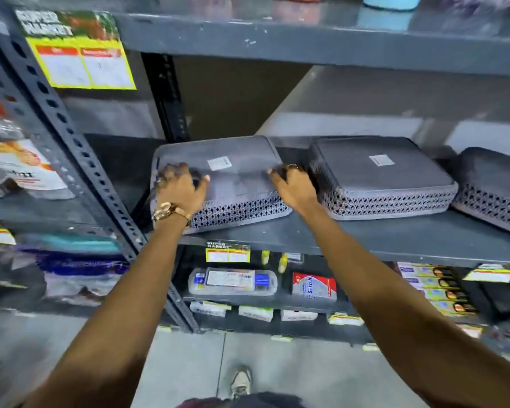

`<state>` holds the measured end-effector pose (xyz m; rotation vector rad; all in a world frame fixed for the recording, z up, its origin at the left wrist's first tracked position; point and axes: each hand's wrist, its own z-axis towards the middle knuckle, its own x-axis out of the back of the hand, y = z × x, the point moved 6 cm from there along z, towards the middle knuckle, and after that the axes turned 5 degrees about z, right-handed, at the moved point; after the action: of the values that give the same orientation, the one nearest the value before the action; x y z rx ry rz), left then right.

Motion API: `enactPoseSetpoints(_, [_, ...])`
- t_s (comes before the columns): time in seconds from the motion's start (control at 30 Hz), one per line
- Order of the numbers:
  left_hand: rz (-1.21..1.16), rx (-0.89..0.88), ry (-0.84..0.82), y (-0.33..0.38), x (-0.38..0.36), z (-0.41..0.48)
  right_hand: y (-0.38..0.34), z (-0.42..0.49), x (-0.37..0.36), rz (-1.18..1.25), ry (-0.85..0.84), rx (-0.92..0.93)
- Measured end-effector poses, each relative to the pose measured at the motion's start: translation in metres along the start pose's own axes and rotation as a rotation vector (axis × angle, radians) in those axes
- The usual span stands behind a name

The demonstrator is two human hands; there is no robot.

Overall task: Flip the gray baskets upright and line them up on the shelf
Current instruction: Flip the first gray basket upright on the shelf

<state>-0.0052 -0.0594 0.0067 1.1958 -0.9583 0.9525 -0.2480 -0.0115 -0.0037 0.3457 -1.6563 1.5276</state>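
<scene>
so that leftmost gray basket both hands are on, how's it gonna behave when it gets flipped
The leftmost basket is probably light: thin walls, pierced lattice sides. It looks like moulded plastic, so likely stiff with slight flex. The left hand and right hand grip opposite ends; its smooth base may be a bit slippery.

Legible text on the shelving unit.
"SUPER MARKET" heads the yellow price tag (78,50) on the upper left upright and the smaller shelf-edge tag (228,252) below the baskets; white stickers on the basket bottoms and the packaging print are too blurred to read.
</scene>
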Motion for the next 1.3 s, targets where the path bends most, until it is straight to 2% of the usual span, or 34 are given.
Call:
enactPoseSetpoints(0.1, [-0.029,0.161,-0.047,-0.025,-0.007,0.029,-0.002,0.023,-0.014,0.165,-0.066,-0.178])
enactPoseSetpoints(0.2, [-0.214,0.285,-0.102,-0.042,-0.016,0.048,0.002,0.037,-0.025,0.263,-0.113,-0.303])
enactPoseSetpoints(0.33, [-0.35,0.32,-0.026,-0.045,-0.018,0.056,0.013,0.048,-0.034,0.336,-0.107,-0.365])
enactPoseSetpoints(0.47, [-0.307,0.274,0.076,-0.031,-0.013,0.057,0.003,0.029,-0.014,0.298,0.034,-0.403])
enactPoseSetpoints(0.57, [-0.368,0.203,0.187,-0.018,0.001,0.067,0.006,0.029,0.0,0.539,0.224,-0.376])
enactPoseSetpoints(0.67, [-0.647,0.137,0.312,-0.008,0.018,0.081,0.001,0.037,0.02,0.862,0.423,-0.301])
enactPoseSetpoints(0.73, [-0.831,0.11,0.371,-0.004,0.027,0.085,0.004,0.04,0.024,1.024,0.44,-0.315])
enactPoseSetpoints(0.8, [-0.99,0.11,0.423,-0.01,0.03,0.088,0.012,0.042,0.027,1.084,0.405,-0.331])
enactPoseSetpoints(0.87, [-1.218,0.194,0.38,-0.021,0.025,0.092,0.018,0.037,0.031,1.088,0.381,-0.345])
enactPoseSetpoints(0.93, [-1.362,0.364,0.286,-0.037,0.016,0.096,0.031,0.038,0.03,1.132,0.358,-0.371])
enactPoseSetpoints(1.03, [-1.261,0.497,0.138,-0.065,0.007,0.101,0.047,0.038,0.028,1.16,0.214,-0.396])
enactPoseSetpoints(1.1, [-1.209,0.498,-0.041,-0.07,0.001,0.099,0.046,0.036,0.024,1.041,0.088,-0.452])
enactPoseSetpoints(1.17, [-1.085,0.478,-0.219,-0.064,-0.004,0.087,0.052,0.032,0.021,0.854,0.088,-0.52])
enactPoseSetpoints(1.23, [-0.878,0.481,-0.264,-0.066,-0.015,0.082,0.053,0.031,0.018,0.742,0.118,-0.477])
enactPoseSetpoints(1.3, [-0.682,0.433,-0.214,-0.063,-0.017,0.075,0.05,0.032,0.013,0.624,0.101,-0.397])
